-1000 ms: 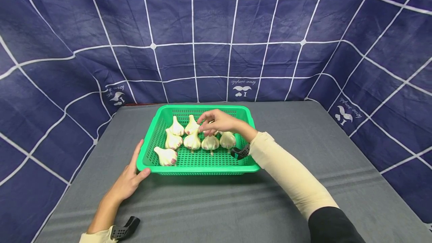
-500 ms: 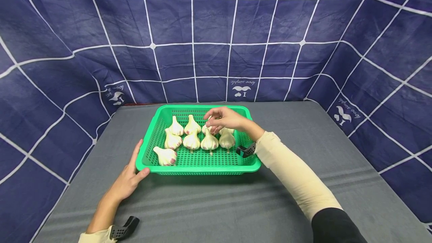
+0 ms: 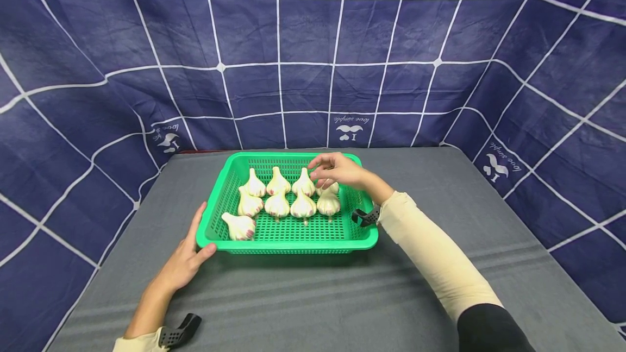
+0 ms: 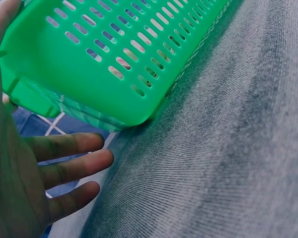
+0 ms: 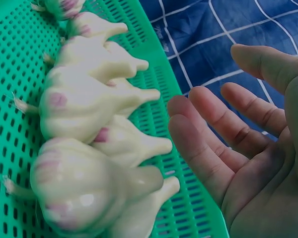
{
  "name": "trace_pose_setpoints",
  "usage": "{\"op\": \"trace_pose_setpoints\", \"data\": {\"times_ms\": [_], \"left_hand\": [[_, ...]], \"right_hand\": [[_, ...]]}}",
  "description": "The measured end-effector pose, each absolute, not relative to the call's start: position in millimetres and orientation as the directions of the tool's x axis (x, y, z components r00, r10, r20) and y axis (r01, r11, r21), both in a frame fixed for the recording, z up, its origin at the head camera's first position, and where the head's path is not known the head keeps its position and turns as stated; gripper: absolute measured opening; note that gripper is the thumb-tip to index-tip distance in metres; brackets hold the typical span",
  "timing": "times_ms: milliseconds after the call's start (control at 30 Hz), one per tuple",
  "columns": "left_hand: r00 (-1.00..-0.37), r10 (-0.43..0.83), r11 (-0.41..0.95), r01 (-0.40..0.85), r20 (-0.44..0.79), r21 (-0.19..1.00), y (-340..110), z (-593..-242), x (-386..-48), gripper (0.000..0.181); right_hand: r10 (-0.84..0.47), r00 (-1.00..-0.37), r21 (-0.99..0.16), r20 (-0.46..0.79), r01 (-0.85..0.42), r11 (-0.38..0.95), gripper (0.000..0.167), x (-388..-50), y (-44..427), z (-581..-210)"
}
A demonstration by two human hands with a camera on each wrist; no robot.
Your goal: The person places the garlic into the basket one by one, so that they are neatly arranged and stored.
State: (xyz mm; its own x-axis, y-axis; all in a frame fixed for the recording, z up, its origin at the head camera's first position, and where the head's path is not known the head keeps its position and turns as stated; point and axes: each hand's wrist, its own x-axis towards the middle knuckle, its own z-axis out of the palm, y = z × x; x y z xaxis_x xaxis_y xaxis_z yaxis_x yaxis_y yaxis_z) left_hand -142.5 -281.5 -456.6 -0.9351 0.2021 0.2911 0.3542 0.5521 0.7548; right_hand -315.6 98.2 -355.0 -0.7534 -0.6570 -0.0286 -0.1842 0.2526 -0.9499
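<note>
A green perforated basket (image 3: 288, 245) holds several white garlic bulbs with pink-tinged bases. Most lie side by side in two rows, stems toward the far side; one garlic bulb (image 3: 239, 227) lies apart at the near left. My left hand (image 3: 182, 265) touches the basket's near left corner, thumb at the rim. In the left wrist view, several of its fingers (image 4: 72, 171) extend straight and spread outside the basket wall. Above the far right bulbs hovers my right hand (image 3: 337, 170), holding nothing, and it partly hides a garlic bulb (image 3: 333, 187). The right wrist view shows its fingers loosely bent, apart from the bulbs.
The basket stands on a grey cloth-covered table (image 3: 313, 303). A blue curtain (image 3: 313, 48) with white grid lines hangs behind it and along both sides. Black wrist-worn devices, such as the left strap (image 3: 181, 331), sit on both wrists.
My right hand has drifted right over the back row, uncovering garlic bulbs in the middle of the basket. My left hand stays at the corner.
</note>
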Motion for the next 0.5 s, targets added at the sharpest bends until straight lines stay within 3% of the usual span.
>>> {"op": "trace_pose_setpoints", "data": {"times_ms": [500], "left_hand": [[-0.931, 0.205, 0.549, 0.364, 0.301, 0.752, -281.4, -457.6, -143.4, 0.087]], "right_hand": [[-0.597, -0.802, -0.957, 0.003, -0.176, 0.231, 0.033, -319.4, 124.8, -352.6]]}}
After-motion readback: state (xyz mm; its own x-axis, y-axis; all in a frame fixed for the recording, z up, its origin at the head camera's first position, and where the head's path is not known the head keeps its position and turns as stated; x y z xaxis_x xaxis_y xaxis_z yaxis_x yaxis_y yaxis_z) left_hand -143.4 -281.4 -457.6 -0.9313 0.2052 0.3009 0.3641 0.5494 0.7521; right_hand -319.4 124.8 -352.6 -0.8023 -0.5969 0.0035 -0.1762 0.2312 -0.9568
